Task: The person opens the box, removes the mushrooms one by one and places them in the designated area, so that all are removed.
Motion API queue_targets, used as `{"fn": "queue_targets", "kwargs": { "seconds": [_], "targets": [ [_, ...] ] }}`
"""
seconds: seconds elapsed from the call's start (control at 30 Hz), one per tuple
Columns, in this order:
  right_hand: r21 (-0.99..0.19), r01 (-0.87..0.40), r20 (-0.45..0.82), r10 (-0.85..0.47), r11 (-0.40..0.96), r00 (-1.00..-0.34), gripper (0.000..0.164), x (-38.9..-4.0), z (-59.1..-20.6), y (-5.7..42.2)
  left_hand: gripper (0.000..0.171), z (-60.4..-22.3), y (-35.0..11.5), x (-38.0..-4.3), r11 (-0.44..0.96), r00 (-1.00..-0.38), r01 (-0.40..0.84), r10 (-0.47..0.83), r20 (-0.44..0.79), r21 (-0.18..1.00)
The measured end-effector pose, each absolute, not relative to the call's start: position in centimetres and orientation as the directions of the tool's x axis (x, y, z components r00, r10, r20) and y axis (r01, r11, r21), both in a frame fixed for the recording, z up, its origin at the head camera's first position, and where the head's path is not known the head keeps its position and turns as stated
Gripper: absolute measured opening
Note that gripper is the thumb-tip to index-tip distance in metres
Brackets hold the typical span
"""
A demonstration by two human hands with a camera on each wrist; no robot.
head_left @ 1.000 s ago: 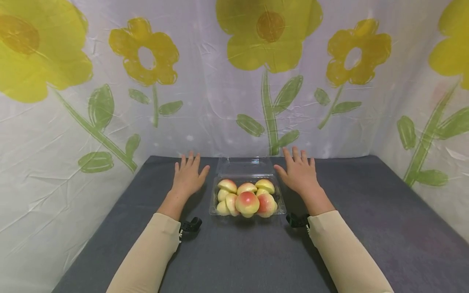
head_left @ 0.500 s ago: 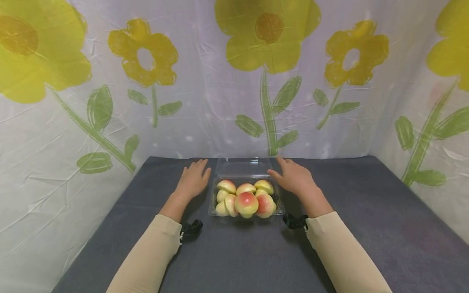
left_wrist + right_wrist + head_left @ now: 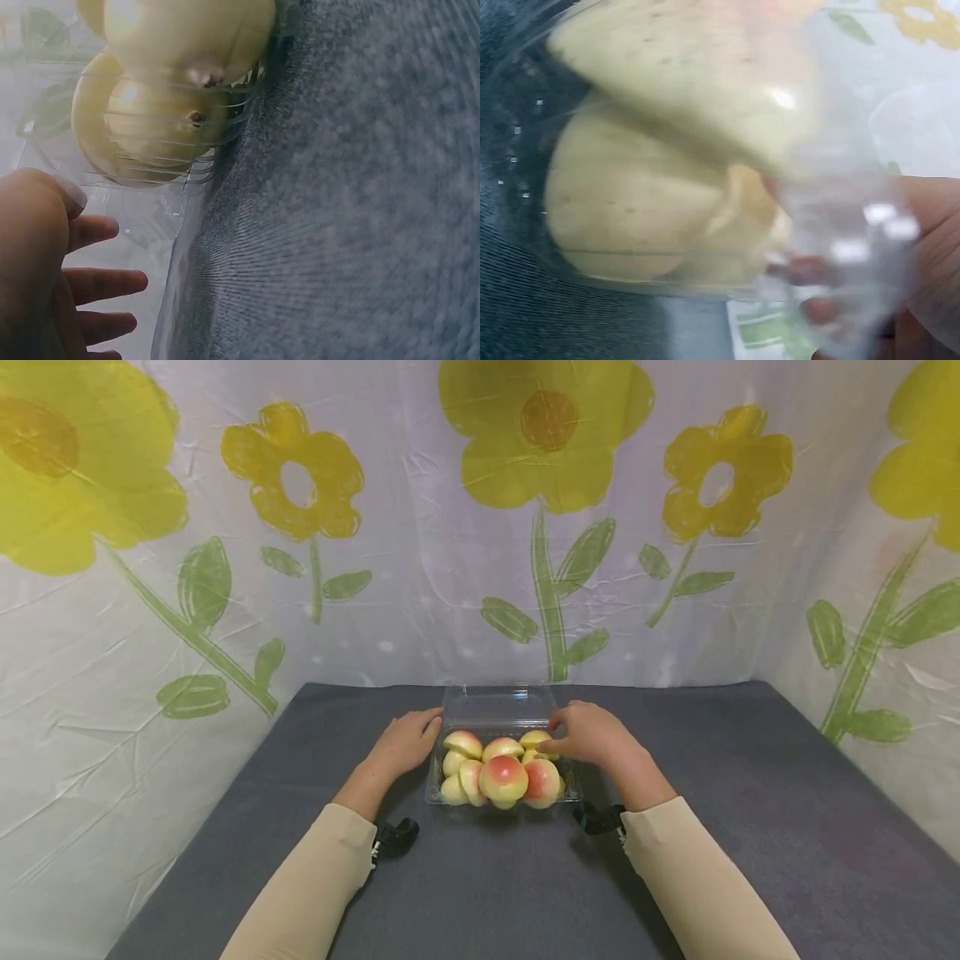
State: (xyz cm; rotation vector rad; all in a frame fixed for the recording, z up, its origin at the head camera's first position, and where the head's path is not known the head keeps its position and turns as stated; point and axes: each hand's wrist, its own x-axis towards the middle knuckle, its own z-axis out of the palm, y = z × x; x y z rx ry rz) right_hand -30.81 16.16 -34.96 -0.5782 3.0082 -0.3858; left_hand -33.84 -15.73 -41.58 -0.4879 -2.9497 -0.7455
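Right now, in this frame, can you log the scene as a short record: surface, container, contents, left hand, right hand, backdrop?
surface: dark grey table
container: clear plastic box, its lid open and lying back behind it
contents: peach pieces, yellow and pink, heaped above the rim
left hand: left hand at the box's left side, fingers straight, tips by the far left corner
right hand: right hand at the far right corner, fingers curled over a piece there; whether it grips is unclear
backdrop: white sheet with yellow flowers

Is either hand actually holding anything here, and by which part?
The right hand pinches a peach piece at the box's back right corner. The left hand only rests against the box's left side.
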Motion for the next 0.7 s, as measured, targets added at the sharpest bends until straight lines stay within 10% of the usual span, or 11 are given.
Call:
{"fn": "queue_targets", "kwargs": {
  "seconds": [0.7],
  "targets": [
    [-0.205,-0.420,0.013,-0.426,0.884,-0.904,0.035,-31.27,-35.94,15.62,0.051,-41.69,-15.81,-34.10,0.808,-0.950,0.304,0.300,0.092,0.505]
  ]
}}
